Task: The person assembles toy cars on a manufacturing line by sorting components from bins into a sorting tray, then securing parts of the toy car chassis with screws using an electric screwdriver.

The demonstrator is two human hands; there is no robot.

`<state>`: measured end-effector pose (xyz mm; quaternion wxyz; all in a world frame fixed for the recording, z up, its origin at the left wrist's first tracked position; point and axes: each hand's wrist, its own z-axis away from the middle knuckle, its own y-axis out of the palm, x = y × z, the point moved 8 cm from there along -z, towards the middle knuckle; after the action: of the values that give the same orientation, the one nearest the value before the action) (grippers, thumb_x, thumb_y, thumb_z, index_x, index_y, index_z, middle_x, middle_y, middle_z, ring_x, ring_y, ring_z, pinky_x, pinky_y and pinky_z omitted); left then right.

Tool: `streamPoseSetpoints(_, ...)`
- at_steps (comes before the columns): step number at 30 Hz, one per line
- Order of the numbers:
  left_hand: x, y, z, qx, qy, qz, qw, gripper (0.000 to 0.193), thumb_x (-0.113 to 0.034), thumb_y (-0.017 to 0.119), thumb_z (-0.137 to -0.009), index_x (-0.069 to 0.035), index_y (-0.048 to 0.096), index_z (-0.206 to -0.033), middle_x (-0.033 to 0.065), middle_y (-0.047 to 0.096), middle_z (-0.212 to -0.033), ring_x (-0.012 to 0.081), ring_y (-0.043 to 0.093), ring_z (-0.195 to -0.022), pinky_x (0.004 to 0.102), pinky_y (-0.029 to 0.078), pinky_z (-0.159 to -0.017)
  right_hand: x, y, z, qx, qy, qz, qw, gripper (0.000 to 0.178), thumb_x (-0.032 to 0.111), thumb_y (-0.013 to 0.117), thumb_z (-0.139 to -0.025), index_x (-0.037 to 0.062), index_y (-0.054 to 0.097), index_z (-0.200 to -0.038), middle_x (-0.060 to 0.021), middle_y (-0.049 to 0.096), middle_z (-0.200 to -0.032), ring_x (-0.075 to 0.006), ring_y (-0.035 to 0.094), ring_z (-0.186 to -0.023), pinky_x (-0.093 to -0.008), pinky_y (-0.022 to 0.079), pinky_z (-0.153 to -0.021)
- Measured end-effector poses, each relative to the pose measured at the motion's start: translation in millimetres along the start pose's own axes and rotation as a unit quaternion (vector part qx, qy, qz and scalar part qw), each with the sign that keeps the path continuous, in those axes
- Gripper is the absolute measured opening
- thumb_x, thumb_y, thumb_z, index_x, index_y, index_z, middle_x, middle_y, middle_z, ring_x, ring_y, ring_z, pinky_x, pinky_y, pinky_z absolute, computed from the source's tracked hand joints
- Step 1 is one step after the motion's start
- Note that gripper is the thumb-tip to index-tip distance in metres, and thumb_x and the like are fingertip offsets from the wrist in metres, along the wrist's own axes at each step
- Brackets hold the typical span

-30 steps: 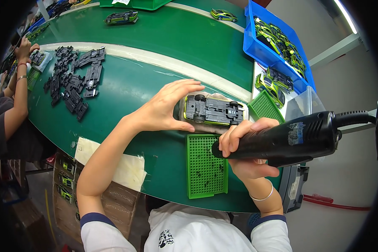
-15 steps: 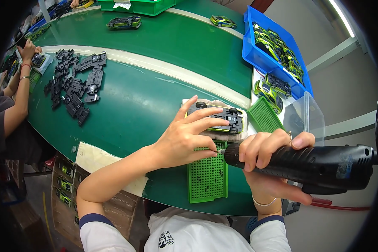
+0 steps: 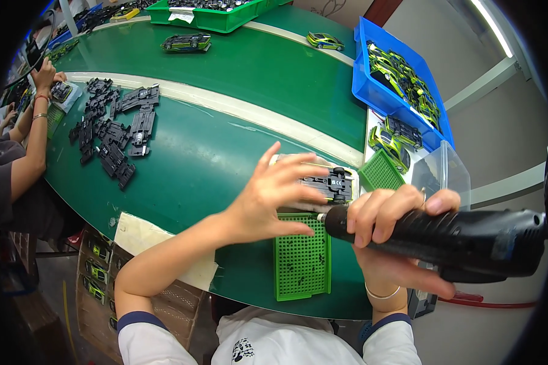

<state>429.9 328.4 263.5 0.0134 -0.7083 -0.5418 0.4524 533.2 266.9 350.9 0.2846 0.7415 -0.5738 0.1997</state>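
Observation:
My right hand [image 3: 380, 225] is wrapped round a black electric screwdriver [image 3: 475, 240], which lies level with its bit pointing left. My left hand [image 3: 259, 201] is open, fingers spread, with the thumb near the bit and nothing visible in its grasp. Behind the fingers, an upturned toy car [image 3: 341, 182] shows its black underside and rests on a pale cloth pad [image 3: 353, 201]; part of it is covered by my left hand. Below the bit lies a green perforated tray [image 3: 302, 243] with small dark screws scattered in it.
Black car bases [image 3: 112, 131] are heaped at the left. A blue bin [image 3: 362, 79] of green toy cars stands at the right, near a smaller green basket [image 3: 380, 171] and a clear plastic box [image 3: 450, 167]. A co-worker's arm [image 3: 36, 134] reaches in at far left.
My left thumb and fingers have parted and moved off the screwdriver's bit. My right hand keeps its hold on the screwdriver. The whole view has shifted slightly.

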Motion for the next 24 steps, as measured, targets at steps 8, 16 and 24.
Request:
streamPoseSetpoints(8, 67, -5, 14, 0.088, -0.160, -0.025, 0.983, 0.076, -0.041, 0.079, -0.058, -0.008, 0.049, -0.121, 0.0095, 0.050, -0.124, 0.0243, 0.040, -0.123, 0.0516, 0.017, -0.107, -55, 8, -39, -0.033, 0.130, 0.117, 0.984, 0.094, 0.084, 0.040, -0.063, 0.0046, 0.031, -0.111, -0.0100, 0.046, -0.065, -0.0168, 0.047, -0.048, -0.0290, 0.043, -0.046)
streamPoseSetpoints(16, 67, -7, 11, 0.092, -0.152, -0.061, 0.982, 0.070, -0.039, 0.079, -0.060, -0.008, 0.054, -0.117, 0.0083, 0.052, -0.122, 0.0237, 0.041, -0.123, 0.0520, 0.018, -0.107, -96, 6, -34, -0.019, 0.161, 0.121, 0.979, 0.090, 0.083, 0.040, -0.064, 0.0045, 0.031, -0.106, -0.0081, 0.045, -0.065, -0.0142, 0.046, -0.048, -0.0245, 0.041, -0.046)
streamPoseSetpoints(24, 67, -7, 10, 0.113, -0.181, -0.007, 0.977, 0.063, -0.038, 0.078, -0.061, -0.010, 0.055, -0.112, 0.0079, 0.051, -0.120, 0.0248, 0.043, -0.119, 0.0543, 0.015, -0.107, -112, 11, -23, -0.017, 0.185, 0.114, 0.976, 0.090, 0.084, 0.042, -0.060, 0.0057, 0.032, -0.104, -0.0067, 0.045, -0.063, -0.0130, 0.046, -0.047, -0.0234, 0.040, -0.044)
